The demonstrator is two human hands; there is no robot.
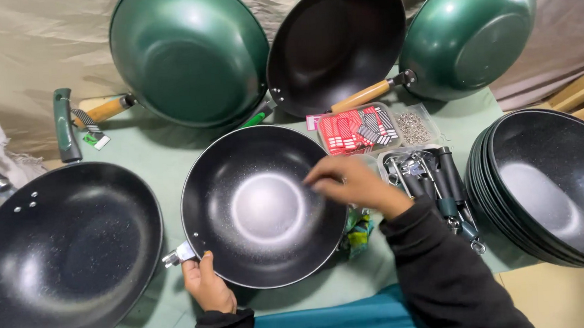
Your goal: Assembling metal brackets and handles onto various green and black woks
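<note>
Presently your left hand point(207, 284) grips the near rim of the black handleless wok point(262, 205) at centre on the green cloth point(159, 152), thumb over the edge beside its metal handle bracket point(176, 256). Your right hand point(354, 184) rests on the wok's far-right rim, fingers curled and pinched together; whether they hold anything cannot be told. Beside it sit the tray of screws point(415, 126) and a stack of black woks point(550, 189).
</note>
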